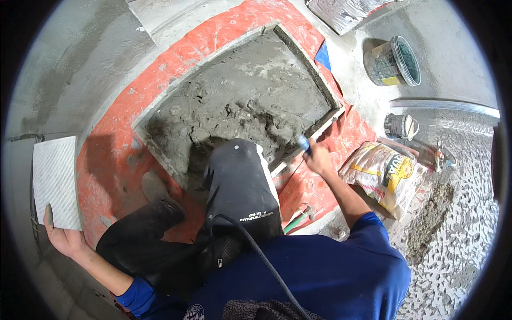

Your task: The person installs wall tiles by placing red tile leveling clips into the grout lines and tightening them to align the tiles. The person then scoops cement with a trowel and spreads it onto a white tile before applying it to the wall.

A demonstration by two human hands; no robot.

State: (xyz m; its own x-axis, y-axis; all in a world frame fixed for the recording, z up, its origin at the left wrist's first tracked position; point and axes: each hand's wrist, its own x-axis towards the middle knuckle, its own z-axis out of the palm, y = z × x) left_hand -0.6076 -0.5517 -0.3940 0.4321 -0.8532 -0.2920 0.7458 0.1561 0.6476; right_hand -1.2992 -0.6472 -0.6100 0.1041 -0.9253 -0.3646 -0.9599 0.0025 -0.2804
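My left hand [66, 241] grips the lower edge of a white tile [56, 181] with a ridged surface, its thumb lying over the near face. The tile is held up at the far left. My right hand [320, 160] is closed round the blue handle of a hand tool [303, 142] at the right edge of a shallow mixing tray [312, 64]. The tool's working end cannot be made out against the grey mortar [234, 101]. Wet mortar fills much of the tray, heaped and gouged toward its near side. My knee [237, 165] hides part of the near edge.
A red, mortar-stained sheet [114, 144] lies under the tray. To the right are a large bucket [392, 61], a small pail [401, 126] and a printed bag [384, 176]. A green-handled tool [298, 220] rests near my right thigh. Rough mortar [453, 229] covers the right-hand surface.
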